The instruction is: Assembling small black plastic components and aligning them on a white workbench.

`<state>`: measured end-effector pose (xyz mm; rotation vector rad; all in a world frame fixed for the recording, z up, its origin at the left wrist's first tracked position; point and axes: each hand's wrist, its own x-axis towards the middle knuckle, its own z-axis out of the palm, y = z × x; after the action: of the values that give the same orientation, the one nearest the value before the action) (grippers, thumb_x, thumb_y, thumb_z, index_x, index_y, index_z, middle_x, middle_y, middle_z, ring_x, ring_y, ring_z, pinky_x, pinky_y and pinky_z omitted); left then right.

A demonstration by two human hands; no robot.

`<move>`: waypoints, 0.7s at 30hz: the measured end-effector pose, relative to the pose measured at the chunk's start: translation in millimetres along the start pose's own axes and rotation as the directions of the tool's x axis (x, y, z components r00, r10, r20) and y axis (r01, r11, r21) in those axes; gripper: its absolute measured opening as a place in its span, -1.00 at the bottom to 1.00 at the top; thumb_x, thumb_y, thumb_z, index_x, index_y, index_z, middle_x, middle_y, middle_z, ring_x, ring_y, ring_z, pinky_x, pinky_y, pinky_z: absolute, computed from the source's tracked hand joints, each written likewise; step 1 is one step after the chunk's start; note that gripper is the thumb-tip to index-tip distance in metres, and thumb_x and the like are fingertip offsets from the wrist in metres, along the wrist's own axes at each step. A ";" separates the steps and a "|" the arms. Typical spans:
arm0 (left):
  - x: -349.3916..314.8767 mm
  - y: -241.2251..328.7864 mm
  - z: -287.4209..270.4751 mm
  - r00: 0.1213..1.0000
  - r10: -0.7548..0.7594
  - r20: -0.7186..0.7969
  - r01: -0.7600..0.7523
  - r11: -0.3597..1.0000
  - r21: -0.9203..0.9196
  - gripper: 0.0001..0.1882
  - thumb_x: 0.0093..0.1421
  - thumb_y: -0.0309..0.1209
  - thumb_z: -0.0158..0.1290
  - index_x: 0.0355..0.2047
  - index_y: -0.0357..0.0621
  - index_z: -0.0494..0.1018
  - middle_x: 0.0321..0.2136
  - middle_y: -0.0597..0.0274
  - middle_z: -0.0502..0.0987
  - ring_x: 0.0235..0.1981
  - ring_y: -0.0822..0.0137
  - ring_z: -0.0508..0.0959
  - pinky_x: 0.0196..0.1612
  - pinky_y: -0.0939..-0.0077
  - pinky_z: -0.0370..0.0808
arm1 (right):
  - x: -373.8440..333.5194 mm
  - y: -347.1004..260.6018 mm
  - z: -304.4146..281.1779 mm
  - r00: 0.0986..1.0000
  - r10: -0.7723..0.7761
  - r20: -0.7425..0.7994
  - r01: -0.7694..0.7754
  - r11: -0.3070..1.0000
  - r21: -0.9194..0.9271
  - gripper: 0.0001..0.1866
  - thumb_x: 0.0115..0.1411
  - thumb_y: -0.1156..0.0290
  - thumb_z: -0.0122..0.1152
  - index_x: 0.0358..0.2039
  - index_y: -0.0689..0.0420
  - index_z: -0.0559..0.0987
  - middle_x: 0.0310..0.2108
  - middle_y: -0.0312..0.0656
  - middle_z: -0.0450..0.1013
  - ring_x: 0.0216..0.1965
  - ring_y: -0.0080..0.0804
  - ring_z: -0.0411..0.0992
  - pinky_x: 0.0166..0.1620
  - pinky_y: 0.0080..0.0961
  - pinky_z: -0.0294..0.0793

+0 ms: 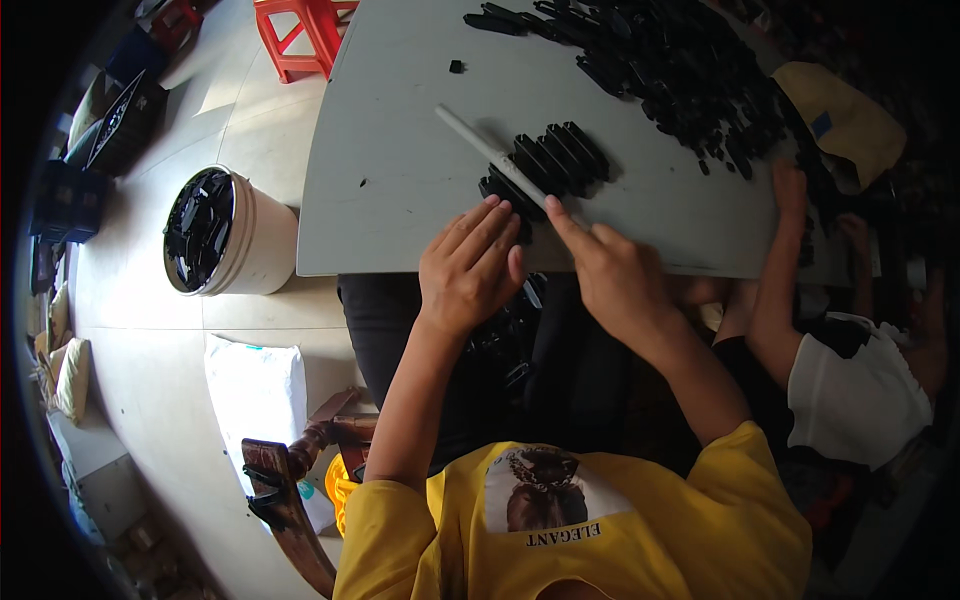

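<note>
A white rod (490, 152), likely light, stiff and best held mid-length, lies aslant across black strips (563, 160) on a grey table (390, 200); the left hand (465, 270), fingers together, rests left of the rod's near end, which the right hand (615, 275) touches by index finger, grip unclear.

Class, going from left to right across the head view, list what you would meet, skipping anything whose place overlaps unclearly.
Dark blue crate → white bucket of black pieces → person's left hand → person's right hand → co-worker's hand.
</note>
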<state>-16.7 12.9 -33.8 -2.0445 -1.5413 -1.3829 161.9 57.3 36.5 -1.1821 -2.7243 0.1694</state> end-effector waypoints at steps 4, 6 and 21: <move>2.5 -3.2 -1.9 1.000 0.007 -0.030 -0.007 1.000 0.003 -0.79 0.01 -0.46 0.09 -0.33 -0.25 0.57 -0.22 0.10 0.59 -0.12 0.15 0.59 -0.10 0.32 0.55 | 9.2 -3.3 -27.4 0.977 -0.027 -0.212 0.075 0.972 0.222 -0.39 0.19 0.66 0.04 0.25 -0.07 0.35 -0.53 -0.15 0.39 -0.55 -0.27 0.41 -0.45 -0.36 0.43; 0.0 -3.8 -2.8 0.998 0.012 -0.057 -0.013 1.000 -0.017 -0.80 0.01 -0.47 0.09 -0.34 -0.25 0.57 -0.25 0.10 0.59 -0.14 0.15 0.60 -0.12 0.33 0.56 | 4.8 -8.2 -34.4 0.960 -0.015 -0.279 0.097 0.955 0.281 -0.39 0.19 0.66 0.03 0.25 -0.08 0.35 -0.54 -0.16 0.38 -0.56 -0.29 0.40 -0.45 -0.38 0.42; -1.2 -2.2 -10.7 0.994 -0.052 -0.101 0.033 0.984 -0.178 -0.96 -0.03 -0.57 0.07 -0.59 -0.24 0.48 -0.50 0.13 0.56 -0.39 0.16 0.61 -0.36 0.39 0.56 | -26.7 41.7 -31.4 0.947 0.187 -0.261 -0.077 0.921 0.381 -0.44 0.24 0.63 0.02 0.27 0.05 0.32 -0.05 -0.11 0.53 -0.51 -0.64 0.35 -0.45 -0.68 0.33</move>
<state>-24.3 6.1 -29.8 -2.0092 -1.4749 -1.6690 215.9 67.2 57.3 -1.1728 -2.2317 0.4602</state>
